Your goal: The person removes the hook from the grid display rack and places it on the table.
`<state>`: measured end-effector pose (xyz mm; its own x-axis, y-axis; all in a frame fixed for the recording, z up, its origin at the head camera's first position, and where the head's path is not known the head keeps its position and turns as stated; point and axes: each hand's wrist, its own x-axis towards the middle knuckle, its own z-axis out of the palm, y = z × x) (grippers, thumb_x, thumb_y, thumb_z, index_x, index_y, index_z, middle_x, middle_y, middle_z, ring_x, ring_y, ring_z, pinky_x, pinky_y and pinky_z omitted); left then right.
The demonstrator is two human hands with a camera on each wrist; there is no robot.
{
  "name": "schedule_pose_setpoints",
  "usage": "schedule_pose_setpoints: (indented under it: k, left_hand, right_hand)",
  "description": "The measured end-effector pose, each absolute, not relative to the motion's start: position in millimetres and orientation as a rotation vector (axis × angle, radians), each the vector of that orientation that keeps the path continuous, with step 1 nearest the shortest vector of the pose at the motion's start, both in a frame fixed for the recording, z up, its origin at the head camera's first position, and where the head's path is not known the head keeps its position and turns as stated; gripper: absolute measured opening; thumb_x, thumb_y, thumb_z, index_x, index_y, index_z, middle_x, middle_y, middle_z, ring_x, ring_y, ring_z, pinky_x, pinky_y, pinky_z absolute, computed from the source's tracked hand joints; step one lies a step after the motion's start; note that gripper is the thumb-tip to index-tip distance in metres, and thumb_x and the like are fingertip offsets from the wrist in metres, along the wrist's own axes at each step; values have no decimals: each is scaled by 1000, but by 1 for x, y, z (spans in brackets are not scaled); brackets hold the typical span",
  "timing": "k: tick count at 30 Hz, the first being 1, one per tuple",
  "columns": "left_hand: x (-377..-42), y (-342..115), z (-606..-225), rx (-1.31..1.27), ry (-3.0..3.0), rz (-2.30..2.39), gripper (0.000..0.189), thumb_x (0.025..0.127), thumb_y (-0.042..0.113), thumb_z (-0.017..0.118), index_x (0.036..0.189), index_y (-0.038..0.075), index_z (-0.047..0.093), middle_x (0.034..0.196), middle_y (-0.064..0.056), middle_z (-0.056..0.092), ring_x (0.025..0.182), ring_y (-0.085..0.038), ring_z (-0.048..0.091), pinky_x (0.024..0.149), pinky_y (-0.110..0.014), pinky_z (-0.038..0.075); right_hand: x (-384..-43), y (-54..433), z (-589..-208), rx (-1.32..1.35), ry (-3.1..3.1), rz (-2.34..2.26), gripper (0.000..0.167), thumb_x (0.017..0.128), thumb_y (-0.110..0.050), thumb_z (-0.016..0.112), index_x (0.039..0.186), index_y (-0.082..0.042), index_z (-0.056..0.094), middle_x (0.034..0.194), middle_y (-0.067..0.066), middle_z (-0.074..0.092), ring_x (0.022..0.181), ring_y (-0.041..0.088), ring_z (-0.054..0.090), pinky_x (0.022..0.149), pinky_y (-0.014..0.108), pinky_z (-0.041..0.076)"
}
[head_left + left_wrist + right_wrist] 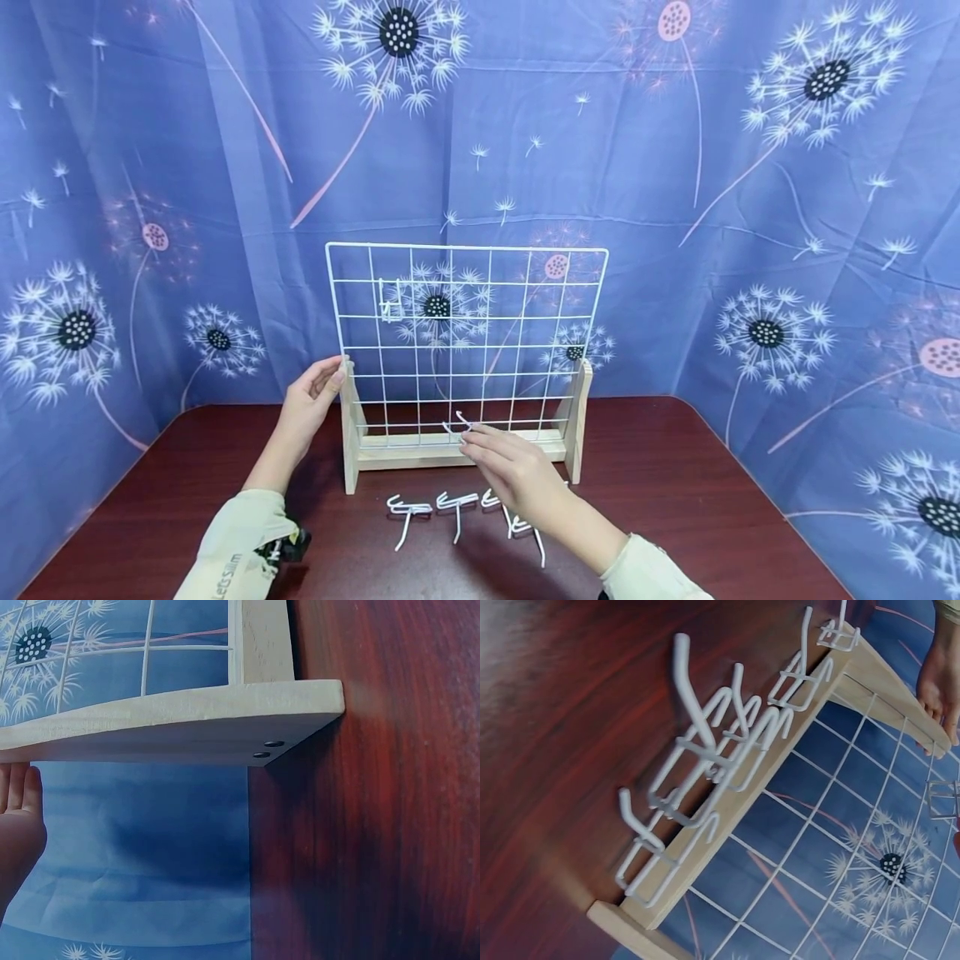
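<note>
A white wire grid panel [470, 347] stands upright in a pale wooden stand [461, 454] on the table. My left hand [309, 398] touches the top of the stand's left upright; in the left wrist view its straight fingers [30, 791] meet the upright's outer side. My right hand [517, 471], low in front of the grid, pinches a white wire hook [459, 425] at its fingertips. Another white hook [391, 302] hangs on the grid's upper left. Several loose hooks [456, 502] lie on the table before the stand, partly behind my right hand.
The dark red wood table [660, 500] spreads around the stand, with rounded back corners. A blue curtain [247, 125] with dandelion prints surrounds the table at the back and sides. Beneath my left sleeve a black device [288, 546] is strapped on.
</note>
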<state>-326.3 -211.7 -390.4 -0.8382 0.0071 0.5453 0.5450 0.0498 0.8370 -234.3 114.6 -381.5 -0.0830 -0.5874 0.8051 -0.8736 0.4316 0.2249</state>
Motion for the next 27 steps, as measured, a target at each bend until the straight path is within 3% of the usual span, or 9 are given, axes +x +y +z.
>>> schedule_pose_setpoints:
  k: [27]
  left_hand:
    - [-323, -211, -387, -546, -1957, -1846, 38, 99, 8, 52, 132, -12, 47, 110, 21, 60, 108, 7, 54, 91, -9, 44]
  right_hand:
    - [-217, 150, -414, 1361, -1854, 196, 33, 105, -16, 39, 108, -6, 70, 112, 8, 69, 107, 23, 64, 97, 30, 48]
